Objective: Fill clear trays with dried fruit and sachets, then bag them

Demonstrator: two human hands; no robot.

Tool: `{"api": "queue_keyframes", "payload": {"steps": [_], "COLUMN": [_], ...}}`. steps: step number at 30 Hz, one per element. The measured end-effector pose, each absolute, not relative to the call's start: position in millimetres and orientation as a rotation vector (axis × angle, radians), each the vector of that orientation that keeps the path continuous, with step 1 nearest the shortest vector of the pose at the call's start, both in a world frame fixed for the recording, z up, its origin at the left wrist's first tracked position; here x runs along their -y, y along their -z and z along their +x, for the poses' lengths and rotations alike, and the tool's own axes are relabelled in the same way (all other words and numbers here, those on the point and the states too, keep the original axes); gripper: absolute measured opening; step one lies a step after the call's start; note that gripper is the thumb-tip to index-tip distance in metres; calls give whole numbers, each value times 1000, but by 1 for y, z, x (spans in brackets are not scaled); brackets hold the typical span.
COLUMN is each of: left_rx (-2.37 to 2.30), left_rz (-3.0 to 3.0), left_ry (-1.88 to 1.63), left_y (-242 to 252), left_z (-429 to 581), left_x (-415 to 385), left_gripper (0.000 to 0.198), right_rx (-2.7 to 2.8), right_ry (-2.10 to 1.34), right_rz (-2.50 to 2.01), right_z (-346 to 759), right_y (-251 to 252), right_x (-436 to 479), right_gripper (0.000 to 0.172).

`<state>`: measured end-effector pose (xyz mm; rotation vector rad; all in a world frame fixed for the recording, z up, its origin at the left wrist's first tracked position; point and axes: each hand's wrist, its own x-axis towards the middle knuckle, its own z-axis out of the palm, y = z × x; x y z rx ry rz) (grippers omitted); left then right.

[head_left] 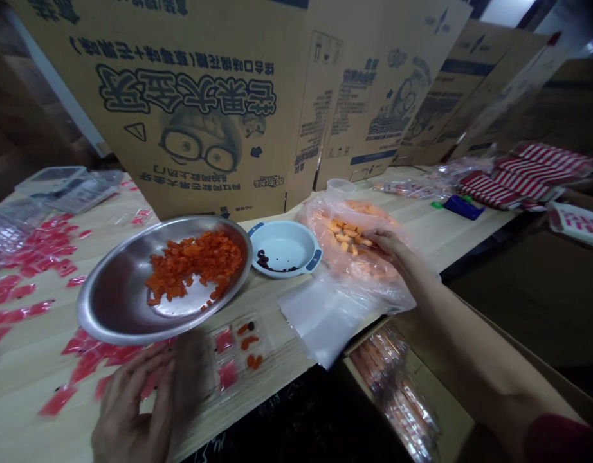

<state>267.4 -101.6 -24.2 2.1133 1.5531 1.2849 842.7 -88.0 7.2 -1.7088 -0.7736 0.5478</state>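
Observation:
My left hand (pixel 135 402) is low over red packets (pixel 101 357) on the table, thumb and fingers apart, a packet showing between them. Beside it lies a clear compartment tray (pixel 236 354), its left part blurred, with two red packets, orange dried pieces and a dark one in its compartments. My right hand (pixel 387 243) reaches into an open plastic bag (pixel 320 225) of pale orange chunks (pixel 347 236). Its fingertips are together at the chunks; what they pinch is hidden. Between the hands stand a steel bowl (pixel 113 289) of chopped orange pieces (pixel 195 263) and a light blue dish (pixel 284 241) with some dark dried fruit.
Upright cardboard boxes (pixel 229 148) wall off the back. Clear plastic bags (pixel 320 315) lie at the front edge. Below is an open carton with wrapped packs (pixel 397 392). Striped packages (pixel 523 173) and a blue object (pixel 463 207) lie right; clear trays (pixel 79 186) lie left.

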Motion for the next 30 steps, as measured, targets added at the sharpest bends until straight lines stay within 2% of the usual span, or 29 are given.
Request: {"api": "queue_keyframes", "payload": {"steps": [2, 3, 8, 11, 15, 18, 21, 25, 27, 30], "left_rx": [-1512, -1471, -1138, -1023, -998, -1101, -1372, -1553, -1547, -1579], "left_rz": [2079, 2049, 1796, 1660, 1319, 1115, 1332, 2040, 2267, 2446], "left_ry": [-1253, -1246, -1116, -1139, -1100, -1110, -1270, -1467, -1479, -1324], "left_y": [17, 15, 1, -2, 9, 27, 44, 58, 62, 69], "left_z": [285, 297, 381, 412, 390, 341, 291, 249, 243, 249], "left_x": [102, 104, 123, 129, 125, 128, 135, 140, 138, 129], "left_gripper": [25, 23, 15, 24, 19, 28, 27, 26, 29, 23], "right_rx": [760, 764, 895, 987, 923, 876, 821, 921, 988, 1035], "right_ry": [-621, -646, -916, -1211, -1464, -1605, -1651, -1605, -1568, -1510], "right_rz": [-1645, -1617, -1334, -1199, -1053, -931, -917, -1028, -1079, -1156], "right_z": [834, 826, 724, 637, 543, 494, 465, 457, 465, 489], "right_y": [-20, -27, -36, -23, 4, 26, 39, 43, 39, 29], "right_x": [93, 97, 120, 132, 134, 127, 122, 125, 129, 138], "right_gripper": [6, 7, 37, 44, 52, 53, 47, 36, 32, 32]}}
